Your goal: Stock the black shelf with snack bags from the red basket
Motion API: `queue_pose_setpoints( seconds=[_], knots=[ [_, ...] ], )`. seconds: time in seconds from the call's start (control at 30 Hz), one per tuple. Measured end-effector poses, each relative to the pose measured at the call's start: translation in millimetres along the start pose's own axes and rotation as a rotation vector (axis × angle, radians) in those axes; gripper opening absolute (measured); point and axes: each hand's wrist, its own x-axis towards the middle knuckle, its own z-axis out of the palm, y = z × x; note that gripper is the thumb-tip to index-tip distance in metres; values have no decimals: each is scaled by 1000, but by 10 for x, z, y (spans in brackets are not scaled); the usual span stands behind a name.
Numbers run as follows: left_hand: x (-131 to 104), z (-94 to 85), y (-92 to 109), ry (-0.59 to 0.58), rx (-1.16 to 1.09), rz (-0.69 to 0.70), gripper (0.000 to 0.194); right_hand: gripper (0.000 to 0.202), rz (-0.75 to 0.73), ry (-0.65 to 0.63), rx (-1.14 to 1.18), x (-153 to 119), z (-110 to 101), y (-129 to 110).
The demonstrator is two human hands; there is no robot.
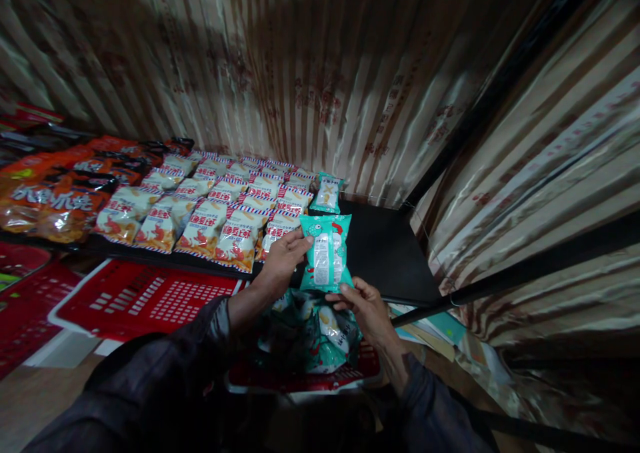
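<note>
A teal snack bag (326, 253) is held up between my two hands, its printed back toward me. My left hand (284, 261) pinches the bag's left edge. At the lower right corner, my right hand (364, 306) grips it between thumb and fingers. Just below, a red basket (345, 376) holds several more teal bags (333, 333). Behind the held bag, one teal bag (328, 193) stands on the black shelf (390, 253), beside rows of white and orange snack bags (200, 226).
Orange and black snack bags (55, 200) fill the shelf's left end. Another red basket (160, 300) sits below the shelf on the left. A striped curtain (300, 66) hangs behind, and dark metal bars (540, 266) cross on the right.
</note>
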Motion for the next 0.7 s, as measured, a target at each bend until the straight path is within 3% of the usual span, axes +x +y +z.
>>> queue_pose_setpoints(
  seconds=[0.17,0.47,0.7],
  knots=[
    [18,-30,-16,14,-2,9,45,35,-103,-96,-134,9,-98,-48],
    [-85,59,-128,-59,108,-67,50,52,-120,-70,9,81,-72,-123],
    [-133,70,-188,-160,154,-103,57,44,-107,74,73,94,-22,-139]
  ],
)
